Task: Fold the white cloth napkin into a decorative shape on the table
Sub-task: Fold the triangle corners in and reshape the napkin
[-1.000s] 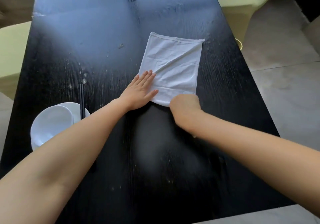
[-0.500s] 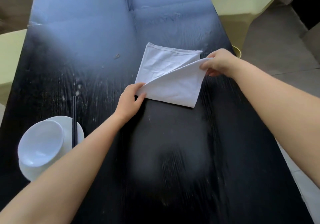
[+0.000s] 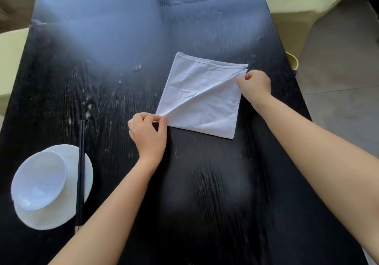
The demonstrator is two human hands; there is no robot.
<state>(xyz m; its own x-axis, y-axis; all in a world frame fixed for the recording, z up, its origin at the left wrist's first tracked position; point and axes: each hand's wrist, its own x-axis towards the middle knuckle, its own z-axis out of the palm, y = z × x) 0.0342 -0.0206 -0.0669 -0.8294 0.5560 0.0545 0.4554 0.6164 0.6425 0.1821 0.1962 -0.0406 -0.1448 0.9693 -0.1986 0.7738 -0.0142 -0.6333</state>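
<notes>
White cloth napkin (image 3: pixel 196 98) lies flat as a folded square near the middle of the dark bench (image 3: pixel 123 39), turned so its corners point away and toward the person. 1 raised crease runs diagonally across it, from the near-left corner to the far-right corner. Left hand (image 3: pixel 148 136) pinches the near-left corner between thumb and fingers; right hand (image 3: pixel 254 84) pinches the top layer at the far-right corner. Each grip is closed on cloth at 1 end of that diagonal, so the fold line stretches straight between them. Well apart at the near-left, a white bowl (image 3: pixel 39 180) sits empty on a white plate (image 3: pixel 67 213), with black chopsticks (image 3: pixel 81 172) resting across the plate.
</notes>
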